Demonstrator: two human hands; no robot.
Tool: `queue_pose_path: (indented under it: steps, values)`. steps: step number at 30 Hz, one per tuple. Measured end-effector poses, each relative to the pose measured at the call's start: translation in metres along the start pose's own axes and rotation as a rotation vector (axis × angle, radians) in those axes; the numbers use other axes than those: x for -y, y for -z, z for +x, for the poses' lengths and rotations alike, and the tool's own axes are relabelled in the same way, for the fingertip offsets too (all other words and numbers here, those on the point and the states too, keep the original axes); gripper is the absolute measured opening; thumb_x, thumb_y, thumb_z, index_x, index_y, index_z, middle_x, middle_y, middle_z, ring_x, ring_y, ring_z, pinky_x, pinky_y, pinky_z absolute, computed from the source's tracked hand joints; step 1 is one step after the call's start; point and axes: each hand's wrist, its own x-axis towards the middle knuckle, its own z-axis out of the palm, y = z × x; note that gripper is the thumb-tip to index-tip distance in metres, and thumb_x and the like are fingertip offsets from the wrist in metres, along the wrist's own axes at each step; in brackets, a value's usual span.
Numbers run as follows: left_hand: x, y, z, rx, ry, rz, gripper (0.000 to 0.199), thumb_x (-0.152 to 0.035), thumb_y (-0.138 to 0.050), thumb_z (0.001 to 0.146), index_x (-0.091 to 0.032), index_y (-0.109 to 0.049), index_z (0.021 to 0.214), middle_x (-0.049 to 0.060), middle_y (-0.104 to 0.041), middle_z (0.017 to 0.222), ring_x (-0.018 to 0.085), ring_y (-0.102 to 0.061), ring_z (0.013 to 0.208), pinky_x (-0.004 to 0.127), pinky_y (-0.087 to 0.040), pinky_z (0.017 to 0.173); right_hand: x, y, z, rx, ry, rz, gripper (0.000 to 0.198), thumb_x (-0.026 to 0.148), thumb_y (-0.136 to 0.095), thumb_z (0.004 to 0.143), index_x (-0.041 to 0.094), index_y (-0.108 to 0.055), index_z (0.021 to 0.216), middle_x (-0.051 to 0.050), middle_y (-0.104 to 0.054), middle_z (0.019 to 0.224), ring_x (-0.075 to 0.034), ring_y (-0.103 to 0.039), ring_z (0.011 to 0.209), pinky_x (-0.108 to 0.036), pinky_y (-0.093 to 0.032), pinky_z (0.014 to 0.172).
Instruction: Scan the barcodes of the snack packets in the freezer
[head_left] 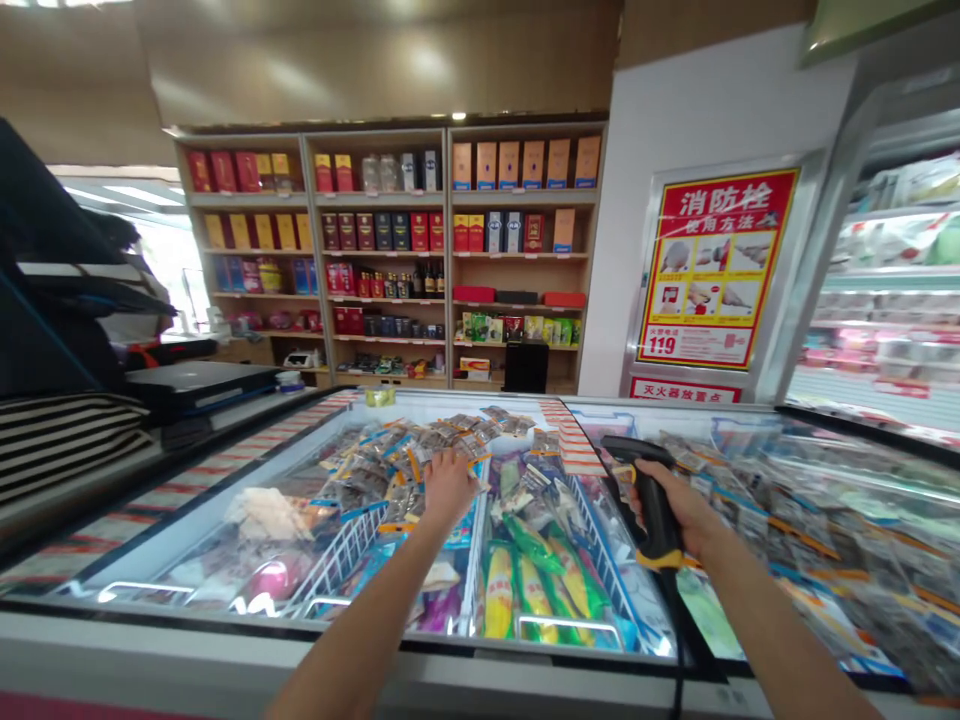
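Note:
My right hand is wrapped round the handle of a black and yellow barcode scanner, whose cable hangs down from the grip. The scanner's head points left, above the frame between two freezer lids. My left hand reaches forward over the freezer, fingers curled down onto a small plastic packet at the near edge of a heap. The fingertips are partly hidden. The heap of small packets, with dark contents and orange or blue edges, lies across the glass lid. More such packets are spread over the right-hand freezer.
Inside the chest freezer are white wire baskets and corn-shaped green and yellow packs. At left, a closed laptop and a striped cloth sit by the freezer. Shelves of boxes line the back; a red poster hangs right.

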Motion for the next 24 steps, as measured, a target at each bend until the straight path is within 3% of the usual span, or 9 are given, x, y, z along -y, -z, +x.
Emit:
queue_pose_path:
  steps: [5, 9, 12, 18, 21, 24]
  values:
    - [0.022, 0.004, -0.022, 0.04, -0.095, -0.016, 0.03, -0.031, -0.044, 0.075, -0.023, -0.053, 0.103, 0.007, -0.053, 0.101, 0.023, -0.041, 0.102, 0.035, -0.029, 0.087, -0.009, -0.024, 0.005, 0.058, -0.015, -0.018, 0.018, 0.032, -0.051, 0.072, 0.015, -0.052, 0.066, 0.001, -0.053, 0.044, -0.009, -0.047, 0.034, -0.021, -0.04, 0.033]
    - [0.021, -0.004, -0.026, 0.093, -0.143, -0.071, 0.036, -0.029, -0.049, 0.072, -0.024, -0.05, 0.108, 0.006, -0.054, 0.104, 0.023, -0.041, 0.102, 0.034, -0.032, 0.085, -0.014, -0.033, 0.005, 0.059, -0.006, -0.039, 0.019, 0.033, -0.052, 0.07, 0.015, -0.051, 0.064, 0.001, -0.053, 0.044, -0.01, -0.048, 0.035, -0.022, -0.04, 0.033]
    - [0.012, -0.006, -0.018, 0.133, -0.15, -0.123, 0.028, -0.031, -0.044, 0.075, -0.021, -0.056, 0.099, 0.007, -0.057, 0.098, 0.022, -0.045, 0.098, 0.032, -0.034, 0.082, -0.015, -0.034, 0.002, 0.058, 0.0, -0.053, 0.021, 0.033, -0.052, 0.07, 0.014, -0.051, 0.062, 0.001, -0.053, 0.044, -0.009, -0.047, 0.035, -0.021, -0.04, 0.034]
    - [-0.006, -0.003, 0.003, 0.261, -0.008, -0.249, 0.033, -0.026, -0.056, 0.063, -0.018, -0.058, 0.095, 0.011, -0.06, 0.094, 0.027, -0.048, 0.098, 0.036, -0.037, 0.078, -0.016, -0.035, -0.007, 0.06, -0.032, -0.082, 0.023, 0.034, -0.051, 0.071, 0.014, -0.05, 0.061, 0.001, -0.052, 0.044, -0.009, -0.047, 0.035, -0.021, -0.039, 0.033]
    - [-0.017, -0.007, 0.012, 0.298, 0.012, -0.4, 0.034, -0.023, -0.058, 0.062, -0.02, -0.058, 0.096, 0.007, -0.063, 0.09, 0.023, -0.055, 0.089, 0.029, -0.04, 0.074, -0.018, -0.037, -0.012, 0.082, -0.032, -0.075, 0.021, 0.033, -0.05, 0.072, 0.015, -0.05, 0.063, 0.002, -0.051, 0.043, -0.009, -0.047, 0.035, -0.021, -0.04, 0.033]
    - [-0.03, -0.013, 0.019, 0.251, 0.157, -0.635, 0.03, -0.028, -0.052, 0.071, -0.022, -0.058, 0.099, 0.004, -0.064, 0.085, 0.017, -0.058, 0.079, 0.023, -0.042, 0.065, -0.018, -0.039, -0.017, 0.1, -0.027, -0.078, 0.02, 0.033, -0.051, 0.072, 0.015, -0.049, 0.064, 0.002, -0.052, 0.044, -0.009, -0.047, 0.035, -0.021, -0.039, 0.033]
